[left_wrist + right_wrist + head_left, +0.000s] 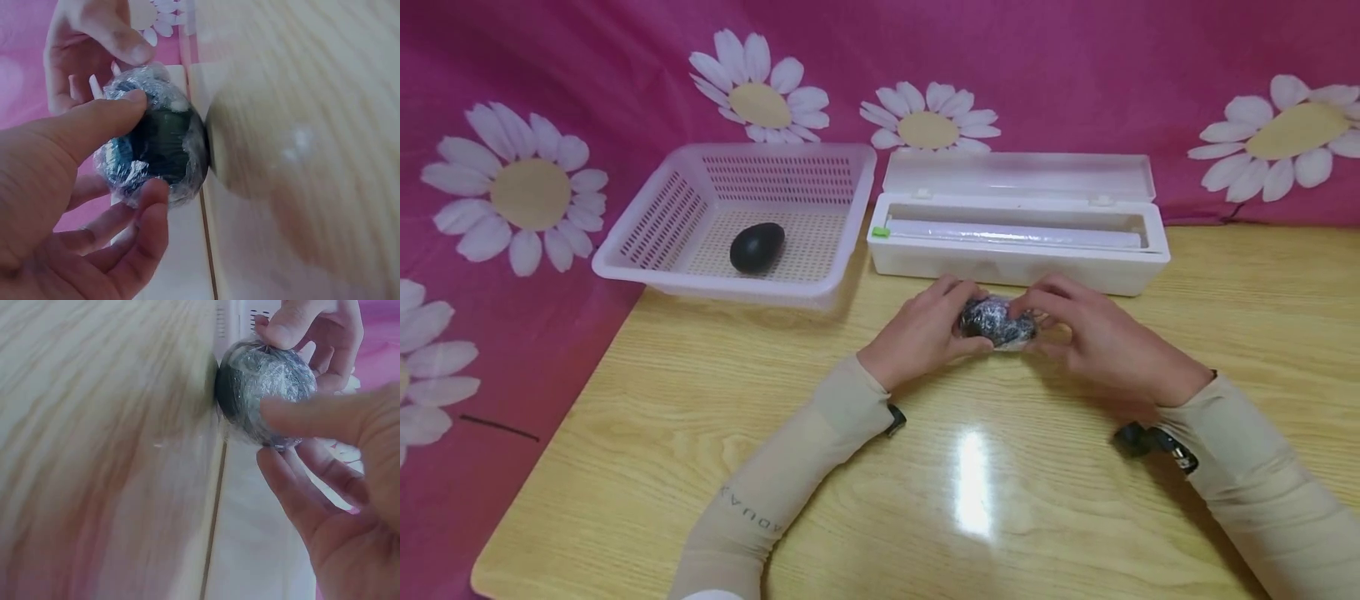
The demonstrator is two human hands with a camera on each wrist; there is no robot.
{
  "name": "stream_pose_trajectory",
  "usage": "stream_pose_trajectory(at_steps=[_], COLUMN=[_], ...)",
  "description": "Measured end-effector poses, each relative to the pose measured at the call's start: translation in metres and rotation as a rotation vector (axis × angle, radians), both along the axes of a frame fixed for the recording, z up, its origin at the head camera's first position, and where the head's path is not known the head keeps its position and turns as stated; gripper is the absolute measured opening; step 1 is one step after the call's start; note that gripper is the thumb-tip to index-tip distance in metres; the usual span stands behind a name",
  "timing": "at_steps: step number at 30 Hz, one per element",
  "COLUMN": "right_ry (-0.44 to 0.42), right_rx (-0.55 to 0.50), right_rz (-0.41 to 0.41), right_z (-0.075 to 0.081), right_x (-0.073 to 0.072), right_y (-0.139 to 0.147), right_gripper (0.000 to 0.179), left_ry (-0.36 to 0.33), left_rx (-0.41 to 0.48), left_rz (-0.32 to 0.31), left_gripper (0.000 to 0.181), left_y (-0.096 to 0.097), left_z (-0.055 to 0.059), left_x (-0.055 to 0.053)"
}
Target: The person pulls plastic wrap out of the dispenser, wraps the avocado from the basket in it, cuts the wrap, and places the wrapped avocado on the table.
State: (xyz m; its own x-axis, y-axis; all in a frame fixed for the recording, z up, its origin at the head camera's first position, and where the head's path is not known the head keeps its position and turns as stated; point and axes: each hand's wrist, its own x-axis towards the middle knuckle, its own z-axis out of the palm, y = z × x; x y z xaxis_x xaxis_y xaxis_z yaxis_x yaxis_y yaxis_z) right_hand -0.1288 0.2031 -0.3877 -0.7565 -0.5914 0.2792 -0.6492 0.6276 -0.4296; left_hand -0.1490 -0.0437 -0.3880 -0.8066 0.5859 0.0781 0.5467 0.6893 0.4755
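A dark avocado (992, 321) covered in crinkled cling film (131, 169) rests on the table between both hands. My left hand (921, 333) holds its left side, with the thumb on top of the film and the fingers curled beneath in the left wrist view. From the other side my right hand (1097, 337) pinches the film-covered end, its thumb (300, 419) pressed on the wrap. Part of the avocado's far side is hidden by the fingers.
Right behind the hands stands a white cling film box (1015, 265), lid (1018, 175) raised, with a film roll (1015, 233) inside. At the back left, a pale plastic basket (715, 287) contains another dark avocado (757, 248). A pink flowered cloth (1037, 50) hangs behind the wooden table (865, 500).
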Motion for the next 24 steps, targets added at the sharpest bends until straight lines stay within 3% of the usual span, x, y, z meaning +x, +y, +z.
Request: stream_pose_trajectory(at_steps=[7, 16, 20, 24], right_ry=[0.086, -0.056, 0.009, 0.046], right_rx=[0.009, 0.007, 0.018, 0.026], right_rz=[0.016, -0.042, -0.069, -0.066], right_z=[-0.002, 0.000, 0.000, -0.001], right_x=[-0.001, 0.000, 0.001, 0.000], right_y=[0.007, 0.005, 0.008, 0.007], right_gripper=[0.049, 0.049, 0.051, 0.042], left_ry=[-0.031, -0.035, -0.027, -0.010], left_rx=[-0.002, 0.005, -0.016, -0.036], left_rz=[-0.031, -0.063, -0.065, -0.076], left_gripper=[0.067, 0.071, 0.070, 0.068], left_y=[-0.007, -0.011, -0.012, -0.014], left_z=[0.002, 0.000, -0.002, -0.003], left_x=[-0.004, -0.011, -0.014, -0.015])
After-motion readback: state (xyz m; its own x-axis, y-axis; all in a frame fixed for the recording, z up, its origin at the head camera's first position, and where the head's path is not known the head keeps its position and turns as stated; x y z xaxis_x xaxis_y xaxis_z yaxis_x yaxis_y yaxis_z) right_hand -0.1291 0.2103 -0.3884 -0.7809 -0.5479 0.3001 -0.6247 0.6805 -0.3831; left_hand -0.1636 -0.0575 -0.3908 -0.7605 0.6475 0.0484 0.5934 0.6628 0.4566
